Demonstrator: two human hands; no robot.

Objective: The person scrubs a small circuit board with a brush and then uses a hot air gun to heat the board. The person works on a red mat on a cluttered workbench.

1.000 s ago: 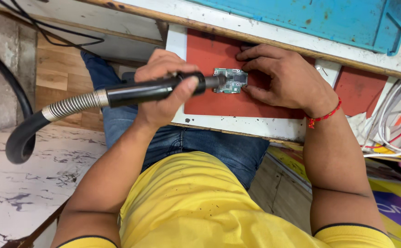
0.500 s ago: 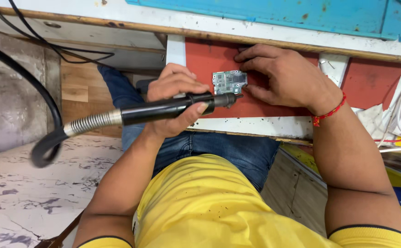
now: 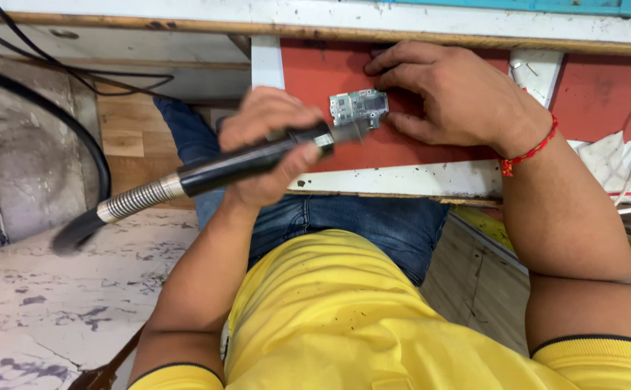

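- The small circuit board (image 3: 359, 110) lies flat on the red mat (image 3: 308, 79) of a pull-out tray under the desk (image 3: 185, 18), near the tray's far edge and a little to the right of the mat's middle.
- The left hand (image 3: 268, 144) is wrapped around a black wand-like tool (image 3: 257, 157). Its fingers (image 3: 297, 155) are closed fully round the black handle, with the thumb lying over the top.
- The tool's long axis runs on a slant, from the ribbed metal collar (image 3: 140, 200) at lower left up to the nozzle tip at upper right. A dark hose (image 3: 77, 230) trails off behind the collar toward the floor.
- The nozzle end sits at the board's near-left corner. It is touching the board or just shy of it; motion blur there hides which.
- From the left hand's fingers the board lies up and to the right, in line with the tool's axis, so the tool points straight at it.
- The right hand (image 3: 460, 97) rests palm down on the mat just right of the board. Its fingers (image 3: 402, 58) are spread and half curled, with tips along the board's far and right edges, steadying it rather than lifting it.
- The right hand is the nearer of the two to the board and touches it directly, while the left reaches it only through the tool.
- A red thread bracelet (image 3: 528, 152) circles the right wrist.
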